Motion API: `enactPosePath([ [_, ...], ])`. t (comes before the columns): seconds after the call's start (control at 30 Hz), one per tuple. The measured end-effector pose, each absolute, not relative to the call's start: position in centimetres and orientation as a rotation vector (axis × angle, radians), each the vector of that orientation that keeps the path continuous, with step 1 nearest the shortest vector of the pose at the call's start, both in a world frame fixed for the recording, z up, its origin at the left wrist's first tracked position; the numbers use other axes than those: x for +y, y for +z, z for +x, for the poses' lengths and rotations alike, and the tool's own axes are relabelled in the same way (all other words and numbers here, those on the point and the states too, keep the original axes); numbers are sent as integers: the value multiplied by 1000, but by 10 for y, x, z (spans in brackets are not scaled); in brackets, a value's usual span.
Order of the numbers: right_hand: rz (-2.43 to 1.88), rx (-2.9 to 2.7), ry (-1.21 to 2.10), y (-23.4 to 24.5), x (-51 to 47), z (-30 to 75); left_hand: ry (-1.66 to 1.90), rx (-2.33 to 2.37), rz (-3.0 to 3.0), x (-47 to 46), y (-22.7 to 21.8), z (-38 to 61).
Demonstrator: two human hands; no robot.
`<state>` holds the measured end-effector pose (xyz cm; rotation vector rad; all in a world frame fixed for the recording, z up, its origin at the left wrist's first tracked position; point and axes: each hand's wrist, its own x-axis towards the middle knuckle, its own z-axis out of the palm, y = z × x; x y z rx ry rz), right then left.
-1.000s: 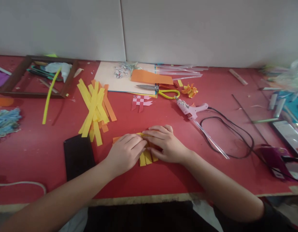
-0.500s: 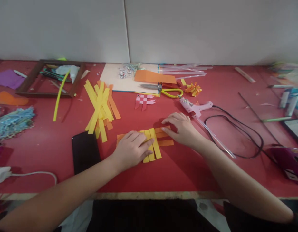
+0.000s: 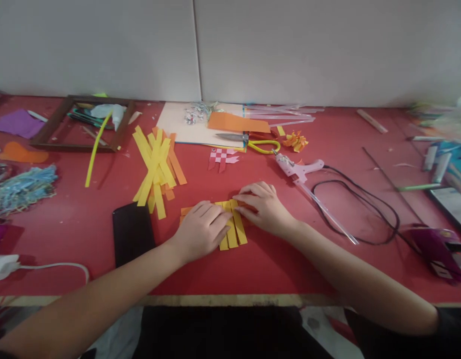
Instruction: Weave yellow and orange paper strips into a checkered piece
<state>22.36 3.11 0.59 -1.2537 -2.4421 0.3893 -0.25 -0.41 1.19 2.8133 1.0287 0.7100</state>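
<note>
A small weave of yellow and orange paper strips (image 3: 233,235) lies on the red table (image 3: 275,264) near its front edge. My left hand (image 3: 202,230) lies flat on the weave's left part, fingers stretched over the yellow strips, pressing it down. My right hand (image 3: 264,207) covers the weave's right side; its fingers are curled together, with the tips at the rightmost yellow strip, over the orange strips. The orange ends under that hand are hidden.
A black phone (image 3: 132,233) lies left of my left hand. Behind it is a pile of loose yellow and orange strips (image 3: 155,167). Scissors (image 3: 248,142), a pink glue gun (image 3: 299,169) with its black cord (image 3: 365,209), and a wooden frame (image 3: 80,124) lie farther back.
My right hand has slid left from the orange strip ends and closed over the weave's right side. The left hand has stayed on the weave.
</note>
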Motion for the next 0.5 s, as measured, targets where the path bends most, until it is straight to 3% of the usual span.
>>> enactPosePath([
  [0.5,-1251,-2408,370,4,31,220,644,1038,2826,-5,8,-2],
])
